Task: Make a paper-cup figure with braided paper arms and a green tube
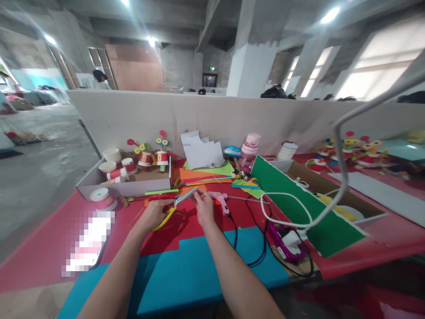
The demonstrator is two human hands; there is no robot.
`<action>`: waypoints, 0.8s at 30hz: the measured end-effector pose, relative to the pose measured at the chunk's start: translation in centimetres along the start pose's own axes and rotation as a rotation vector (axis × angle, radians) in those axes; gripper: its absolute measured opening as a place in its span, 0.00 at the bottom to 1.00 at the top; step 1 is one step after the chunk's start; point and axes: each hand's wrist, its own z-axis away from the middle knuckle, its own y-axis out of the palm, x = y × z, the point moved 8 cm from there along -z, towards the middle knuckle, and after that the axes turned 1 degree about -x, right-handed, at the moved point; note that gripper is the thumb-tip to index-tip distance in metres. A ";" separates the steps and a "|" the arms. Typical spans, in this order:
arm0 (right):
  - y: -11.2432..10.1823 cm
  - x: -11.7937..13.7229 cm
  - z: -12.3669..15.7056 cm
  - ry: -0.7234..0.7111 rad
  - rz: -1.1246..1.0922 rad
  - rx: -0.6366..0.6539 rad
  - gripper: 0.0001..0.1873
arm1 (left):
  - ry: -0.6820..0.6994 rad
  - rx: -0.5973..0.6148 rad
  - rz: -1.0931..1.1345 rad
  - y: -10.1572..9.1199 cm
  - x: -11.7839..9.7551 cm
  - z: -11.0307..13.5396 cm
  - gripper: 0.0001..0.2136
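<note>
My left hand [155,215] is closed around long-nose pliers [177,204] with silver jaws and yellow handles. Their tip points up and to the right, toward my right hand [204,206]. That hand's fingers are pinched together at the jaw tip; whatever is between them is too small to make out. Just right of it, a pink glue gun [222,201] lies on the red table cover [159,243]. Under my forearms is a blue sheet [199,270]. Thin wire pieces lie below the pliers.
At left, an open box [124,185] holds paper cups and cup figures; a paper cup [102,199] and a phone [89,243] are nearby. At right stand a green-sided box [305,206], a purple power strip [287,243] with black cords, and a bent white tube [340,150]. A partition [212,110] closes the back.
</note>
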 end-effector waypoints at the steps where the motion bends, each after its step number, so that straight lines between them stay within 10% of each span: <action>1: -0.1 0.0 0.0 -0.001 0.005 -0.011 0.15 | -0.001 -0.008 0.000 0.0 0.0 0.0 0.20; 24: -0.4 -0.6 0.0 0.168 -0.227 -0.048 0.11 | -0.055 -0.073 -0.035 -0.4 0.9 0.2 0.21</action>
